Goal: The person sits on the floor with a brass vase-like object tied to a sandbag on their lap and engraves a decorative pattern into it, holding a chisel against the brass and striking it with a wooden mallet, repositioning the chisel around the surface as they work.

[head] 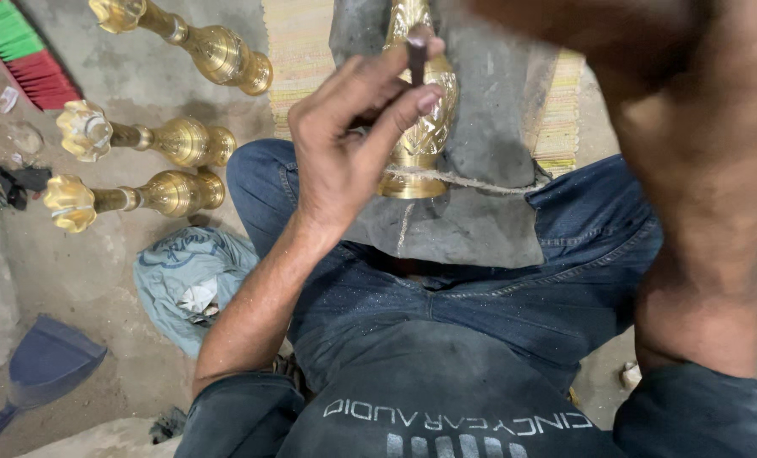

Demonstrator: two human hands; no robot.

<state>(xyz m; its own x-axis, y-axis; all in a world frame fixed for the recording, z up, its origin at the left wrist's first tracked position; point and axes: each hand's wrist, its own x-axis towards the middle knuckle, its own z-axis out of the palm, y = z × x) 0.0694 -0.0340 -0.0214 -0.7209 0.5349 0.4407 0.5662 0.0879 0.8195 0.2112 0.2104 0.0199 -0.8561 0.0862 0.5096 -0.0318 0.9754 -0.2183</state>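
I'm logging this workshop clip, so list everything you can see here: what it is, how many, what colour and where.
brass piece: one, gold, on the grey cloth over the lap, tied with string
punch tool: one, dark, upright on the brass piece
brass stands: three, gold, lying on the floor, left
grey cloth: one, over the knees
woven mat: one, yellowish, beneath the cloth
dustpan: one, blue, lower left
brush: one, red and green, top left
left hand: fingers pinching the punch tool
right arm: raised, blurred, hand out of view
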